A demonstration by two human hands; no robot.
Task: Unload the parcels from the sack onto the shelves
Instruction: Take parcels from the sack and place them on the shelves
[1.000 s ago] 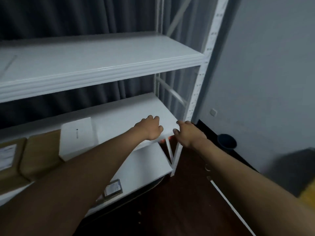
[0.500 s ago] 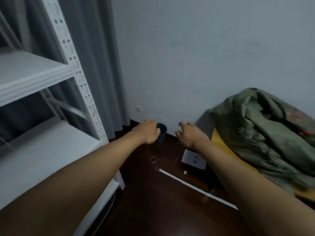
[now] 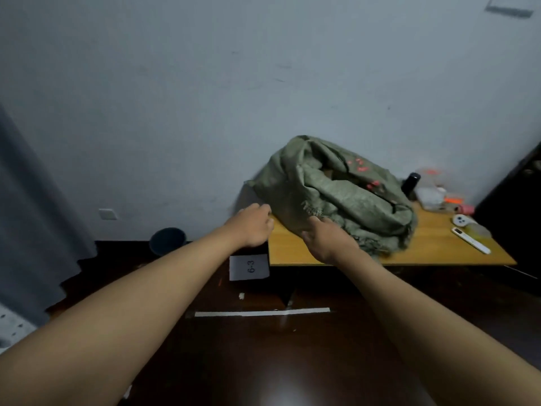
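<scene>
Head view. Green sack [image 3: 336, 191]: slumped on the desk [image 3: 433, 244], toward its left and back edges, mouth crumpled open. Left hand [image 3: 254, 227]: loosely curled, holding nothing, just off the desk's left edge beside the sack. Right hand [image 3: 325, 240]: at the sack's near fold; whether it grips the cloth cannot be told. Paper label "6-3" [image 3: 248, 267]: below the desk's front left corner.

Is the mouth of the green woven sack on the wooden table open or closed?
Open. The green woven sack has its rim rolled down, and brown contents show in the gap.
</scene>
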